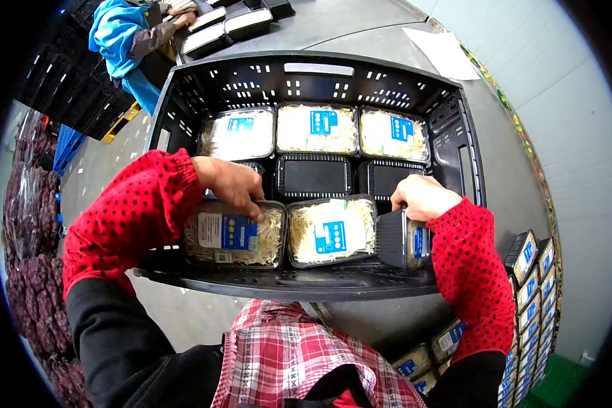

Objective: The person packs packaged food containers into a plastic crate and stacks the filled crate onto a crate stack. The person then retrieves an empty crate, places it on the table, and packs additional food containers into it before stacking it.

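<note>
A black plastic crate (319,294) holds clear-lidded trays of pale shredded food with blue labels. Three trays, one of them the back middle tray (299,128), lie flat along the far side. Dark upturned trays (314,177) fill the middle row. In the near row, my left hand (232,185) has its fingers bent down onto the lid edge of the left tray (217,234); the near middle tray (333,232) lies beside it. At the right, my right hand (421,197) grips the top of a tray tilted on its side (406,241).
Another person in a blue garment (119,34) handles trays at the upper left. Stacked labelled trays (529,299) stand at the lower right. Purple sacks (34,224) line the left side. White paper (445,51) lies behind the crate, near the wall (564,88).
</note>
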Motion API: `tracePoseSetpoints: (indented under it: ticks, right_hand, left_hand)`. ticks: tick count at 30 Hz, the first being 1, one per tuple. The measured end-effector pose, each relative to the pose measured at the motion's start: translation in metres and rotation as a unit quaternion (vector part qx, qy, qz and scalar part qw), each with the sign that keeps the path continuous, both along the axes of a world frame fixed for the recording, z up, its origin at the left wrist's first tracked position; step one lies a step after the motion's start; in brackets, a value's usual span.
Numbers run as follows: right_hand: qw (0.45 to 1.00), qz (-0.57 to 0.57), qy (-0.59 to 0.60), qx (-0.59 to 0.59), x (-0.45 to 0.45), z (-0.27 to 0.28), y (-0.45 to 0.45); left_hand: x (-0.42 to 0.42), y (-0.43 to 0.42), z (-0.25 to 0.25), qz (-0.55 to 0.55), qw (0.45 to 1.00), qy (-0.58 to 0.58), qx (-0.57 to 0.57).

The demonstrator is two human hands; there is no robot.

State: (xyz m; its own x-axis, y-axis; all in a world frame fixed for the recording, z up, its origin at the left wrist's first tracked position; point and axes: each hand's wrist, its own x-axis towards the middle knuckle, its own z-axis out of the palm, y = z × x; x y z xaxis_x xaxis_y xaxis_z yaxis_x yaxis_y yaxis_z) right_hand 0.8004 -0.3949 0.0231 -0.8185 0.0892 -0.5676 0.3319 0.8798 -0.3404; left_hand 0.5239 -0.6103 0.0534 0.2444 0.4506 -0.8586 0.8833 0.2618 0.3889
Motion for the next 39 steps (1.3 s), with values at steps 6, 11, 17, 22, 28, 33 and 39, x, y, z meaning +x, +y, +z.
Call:
tracePoseSetpoints:
  ticks: [6, 11, 17, 22, 28, 33, 39]
  right_hand:
    - [0.992, 0.106, 0.015, 0.066, -0.009, -0.01, -0.003]
    - [0.985, 0.131, 0.017, 0.111, -0.011, -0.019, -0.013]
    - [0.979, 0.119, 0.031, 0.161, -0.007, -0.027, -0.019]
    - [0.967, 0.145, 0.042, 0.206, -0.012, -0.043, -0.032]
    - [0.988, 0.084, 0.012, 0.128, -0.006, -0.003, -0.014]
    - [0.988, 0.106, 0.013, 0.114, -0.008, -0.016, -0.009]
    - [0.976, 0.131, 0.014, 0.174, -0.02, -0.027, -0.025]
  left_hand:
    - [-0.006, -0.014, -0.028, -0.01, 0.991, 0.045, 0.125]
    - [0.005, -0.029, -0.049, 0.056, 0.989, 0.122, 0.054]
    - [-0.01, -0.071, -0.068, -0.067, 0.876, 0.127, 0.461]
    - [0.026, -0.053, -0.066, -0.054, 0.813, 0.189, 0.549]
    - [0.053, -0.036, -0.086, 0.165, 0.928, 0.121, 0.312]
    - [0.043, -0.036, -0.093, 0.271, 0.892, 0.123, 0.341]
    - [0.042, -0.032, -0.077, 0.244, 0.898, 0.172, 0.322]
